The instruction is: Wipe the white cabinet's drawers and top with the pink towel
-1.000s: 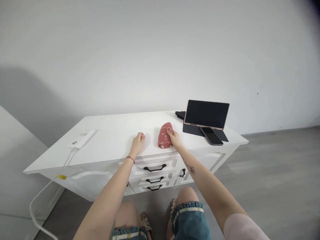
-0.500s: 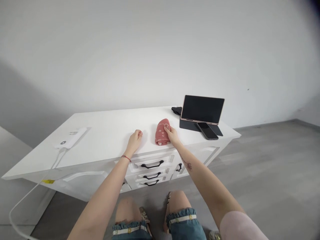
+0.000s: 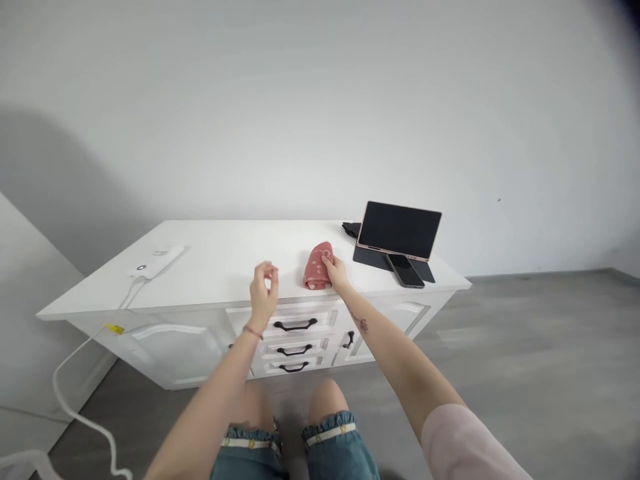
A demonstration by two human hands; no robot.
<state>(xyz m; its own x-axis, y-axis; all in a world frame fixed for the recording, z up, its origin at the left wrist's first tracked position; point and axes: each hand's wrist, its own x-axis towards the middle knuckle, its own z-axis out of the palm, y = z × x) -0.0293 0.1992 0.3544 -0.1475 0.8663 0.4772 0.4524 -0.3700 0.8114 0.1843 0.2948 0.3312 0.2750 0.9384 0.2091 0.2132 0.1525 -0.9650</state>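
Observation:
A folded pink cloth [image 3: 317, 268] with a pale pattern rests on the white cabinet top near its front edge. My right hand [image 3: 334, 271] grips its right side, thumb on top and the other fingers hidden. To the left of the cloth, my left hand [image 3: 263, 292] is raised over the cabinet's front edge, apart from the cloth. Its fingers are curled, the thumb stands apart from them, and nothing shows between them.
A tablet [image 3: 400, 230] stands on a dark cover at the right, with a phone [image 3: 405, 271] lying before it. Behind it is a black item [image 3: 351, 229]. A white power strip [image 3: 159, 262] with a cable lies left. Black-handled drawers [image 3: 295, 325] line the cabinet's [image 3: 215, 250] front.
My left hand has lifted off the cabinet top, and its thumb and fingers have parted. My right hand keeps its grip on the cloth. The whole view has shifted slightly.

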